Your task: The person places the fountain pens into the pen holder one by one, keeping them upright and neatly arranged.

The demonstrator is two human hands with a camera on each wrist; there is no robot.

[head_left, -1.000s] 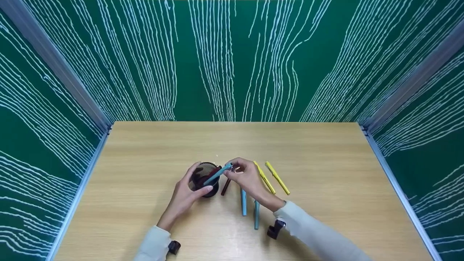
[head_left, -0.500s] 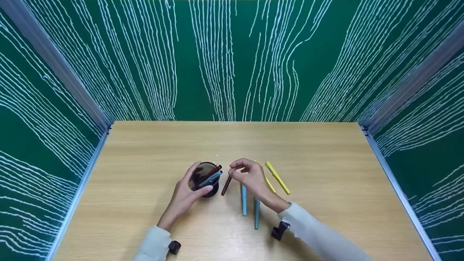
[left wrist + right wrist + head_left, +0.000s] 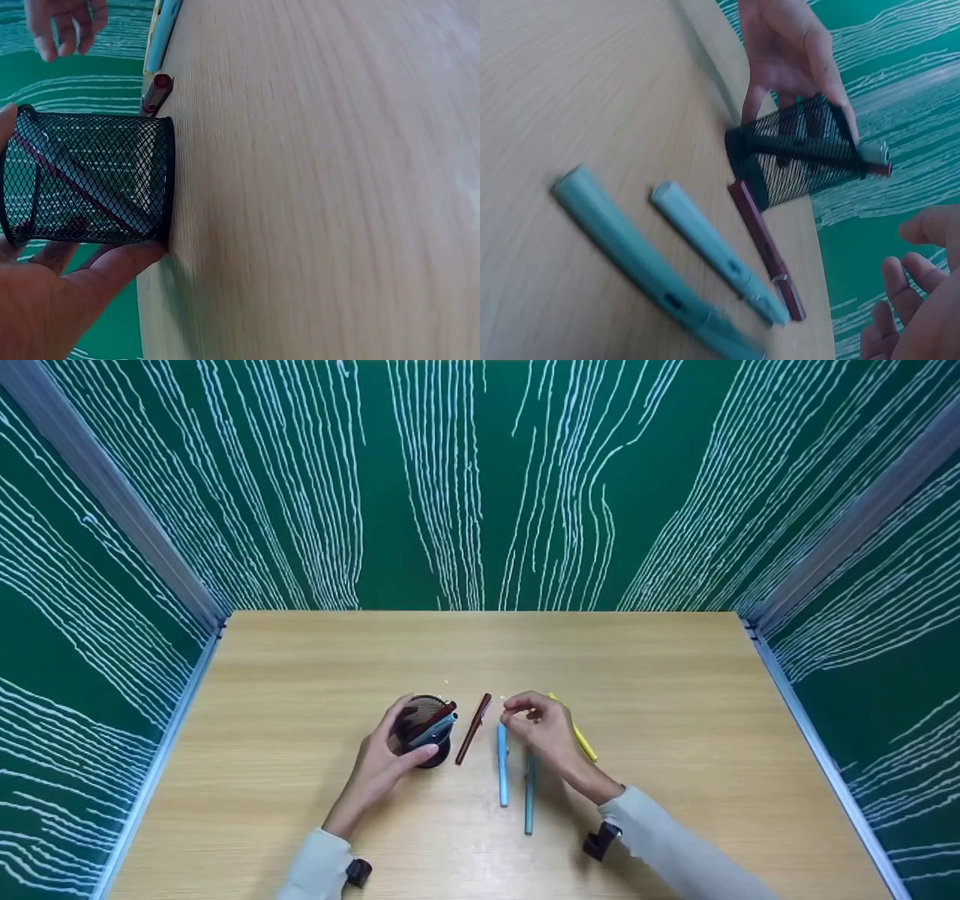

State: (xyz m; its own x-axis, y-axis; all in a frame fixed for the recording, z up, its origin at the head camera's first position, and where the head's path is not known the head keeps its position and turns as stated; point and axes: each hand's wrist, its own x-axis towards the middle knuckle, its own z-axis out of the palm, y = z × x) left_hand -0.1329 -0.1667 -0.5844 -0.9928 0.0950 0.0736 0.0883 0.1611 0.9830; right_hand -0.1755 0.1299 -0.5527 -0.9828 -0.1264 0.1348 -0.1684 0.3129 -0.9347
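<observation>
My left hand [image 3: 381, 765] grips a black mesh pen cup [image 3: 90, 180], thumb on one side and fingers round the other. Inside lean a dark red pen [image 3: 441, 714] and a blue pen [image 3: 444, 726]. My right hand [image 3: 553, 742] hovers above the table with loosely bent fingers and nothing between them, as the right wrist view [image 3: 922, 300] confirms. Just right of the cup lies another dark red pen [image 3: 472, 731]. Below my right hand are a light blue pen [image 3: 502, 769] and a teal pen [image 3: 529, 802], its upper end hidden.
A yellow pen [image 3: 583, 741] lies right of the right hand, partly covered by it. The wooden table [image 3: 300, 675] is bounded by green panels [image 3: 495, 495] with white wavy lines, behind and at both sides.
The right hand lets go of the blue pen, which drops lower into the cup, then moves right, uncovering the dark red pen and covering one yellow pen. The left hand stays on the cup.
</observation>
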